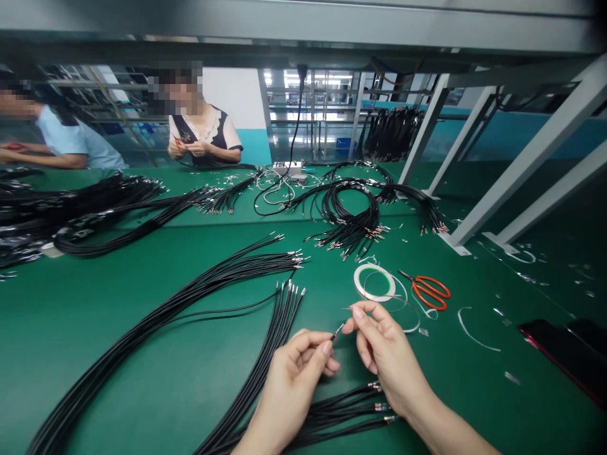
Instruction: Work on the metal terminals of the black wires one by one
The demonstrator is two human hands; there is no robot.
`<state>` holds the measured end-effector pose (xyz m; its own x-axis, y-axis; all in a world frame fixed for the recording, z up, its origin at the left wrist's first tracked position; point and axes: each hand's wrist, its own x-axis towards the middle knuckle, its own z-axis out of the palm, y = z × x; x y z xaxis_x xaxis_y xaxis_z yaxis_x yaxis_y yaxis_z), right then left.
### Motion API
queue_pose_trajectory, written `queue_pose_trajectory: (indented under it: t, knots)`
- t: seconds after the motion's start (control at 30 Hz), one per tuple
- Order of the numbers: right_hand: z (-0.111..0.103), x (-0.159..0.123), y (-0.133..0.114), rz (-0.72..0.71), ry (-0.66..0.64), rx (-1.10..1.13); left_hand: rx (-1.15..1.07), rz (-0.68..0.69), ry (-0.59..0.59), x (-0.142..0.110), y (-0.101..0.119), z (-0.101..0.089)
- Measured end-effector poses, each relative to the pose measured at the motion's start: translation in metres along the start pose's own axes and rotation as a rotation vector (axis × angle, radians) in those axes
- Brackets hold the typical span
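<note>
Between thumb and fingers, my left hand (303, 373) pinches a black cable (333, 337), its bare silvery end pointing up and right. My right hand (379, 338), just right of that end, is closed in a pinch on a thin pale strand (346, 308); its tip sticks out to the left, and its exact kind is too fine to tell. Beyond the right hand lies a white roll of narrow tape (359, 292) with a green inner ring and loose loops. Orange-handled scissors (430, 292) rest beside it. Under my hands, more black cables (341, 404) lie with their tips to the right.
A large bundle of black cables (156, 309) curves across the left of the green table (118, 392). Coiled cables (351, 205) lie farther back. Grey metal legs (526, 158) stand at right, near a dark red-edged object (559, 354). Two people (203, 129) work across the table.
</note>
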<state>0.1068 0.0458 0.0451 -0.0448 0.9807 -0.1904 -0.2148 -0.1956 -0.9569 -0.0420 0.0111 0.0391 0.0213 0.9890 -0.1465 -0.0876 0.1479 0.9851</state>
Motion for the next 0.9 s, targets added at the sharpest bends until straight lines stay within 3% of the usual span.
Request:
queue_pose_trajectory:
  t: [0.17, 0.47, 0.9]
  knots:
    - [0.001, -0.004, 0.005, -0.004, -0.012, 0.045, 0.023, 0.052, 0.105, -0.003, -0.004, 0.005]
    - [0.005, -0.011, 0.008, 0.022, -0.051, 0.103, -0.051, 0.09, 0.147, -0.001, -0.014, 0.005]
    - [0.012, -0.007, 0.021, 0.01, -0.019, 0.221, 0.129, 0.231, 0.241, -0.002, -0.018, 0.008]
